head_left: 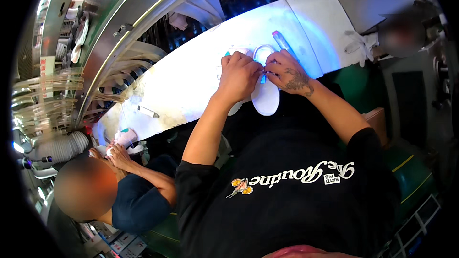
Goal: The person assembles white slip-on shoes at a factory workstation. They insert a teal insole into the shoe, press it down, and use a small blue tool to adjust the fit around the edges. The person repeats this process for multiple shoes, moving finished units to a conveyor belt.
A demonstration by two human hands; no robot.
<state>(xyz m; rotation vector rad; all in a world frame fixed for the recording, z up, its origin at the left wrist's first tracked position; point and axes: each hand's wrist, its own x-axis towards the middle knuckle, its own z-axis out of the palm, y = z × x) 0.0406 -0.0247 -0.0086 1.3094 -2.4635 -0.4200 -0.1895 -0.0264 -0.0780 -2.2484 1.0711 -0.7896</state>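
A white shoe [266, 99] lies at the near edge of the white work surface, its rounded toe toward me and its opening at the far end. Over its middle, my left hand [239, 76] and my right hand [289, 73] meet with fingertips pinched close together. Whatever is between the fingers is too small to make out. A small bright blue patch [263, 79] shows on the shoe just below them. Partly hidden behind my left hand is a pale pinkish piece [238, 50] with a teal spot. Beyond my right hand lies a translucent tube [280, 39] with a pink end.
The long white table [181, 76] curves away to the left under bluish light. A white marker-like tube [148, 111] lies on it. White gloves [361, 48] hang at the right end. At lower left, a co-worker [143, 191] handles a pale shoe [125, 136]. Machinery rails run behind.
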